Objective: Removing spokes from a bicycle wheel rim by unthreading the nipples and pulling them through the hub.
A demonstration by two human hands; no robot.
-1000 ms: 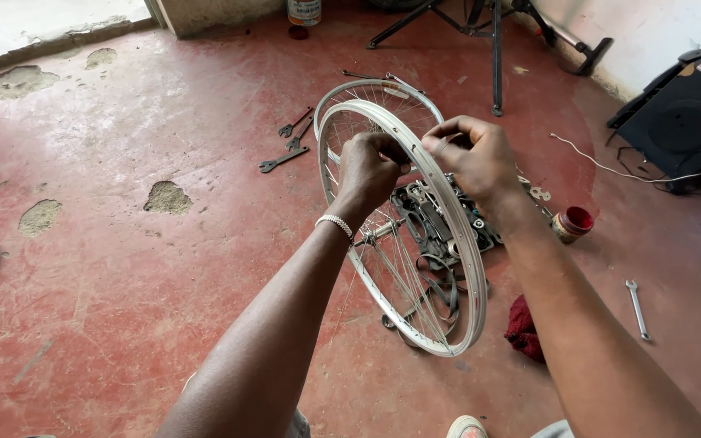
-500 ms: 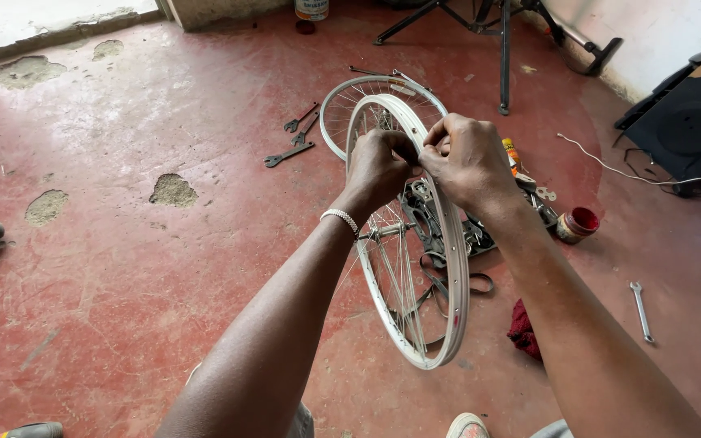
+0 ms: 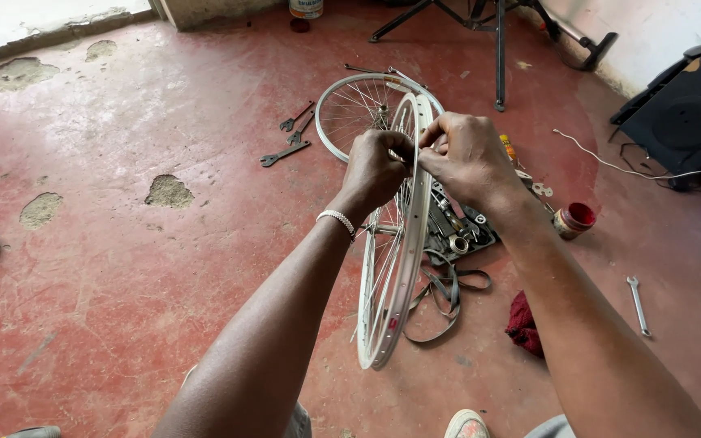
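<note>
A silver spoked bicycle rim (image 3: pixel 391 300) stands upright on edge on the red floor, seen almost edge-on. My left hand (image 3: pixel 376 169) is closed on the rim's upper left side, fingers curled among the spokes. My right hand (image 3: pixel 468 158) grips the top of the same rim from the right, thumb and fingers pinched at the rim edge. A beaded bracelet (image 3: pixel 336 219) circles my left wrist. Whether a small tool is pinched in the fingers cannot be made out.
A second rim (image 3: pixel 341 109) lies flat behind. Spanners (image 3: pixel 285 152) lie to the left, another spanner (image 3: pixel 637 304) at right. A parts tray (image 3: pixel 470 227), rubber strip (image 3: pixel 440 296), red rag (image 3: pixel 525 324), small red tin (image 3: pixel 571 221), stand leg (image 3: pixel 499 57) and black speaker (image 3: pixel 687 122) surround it.
The upright rim has turned from showing its face to nearly edge-on. Both hands stayed on its top and came closer together; the view shifted slightly.
</note>
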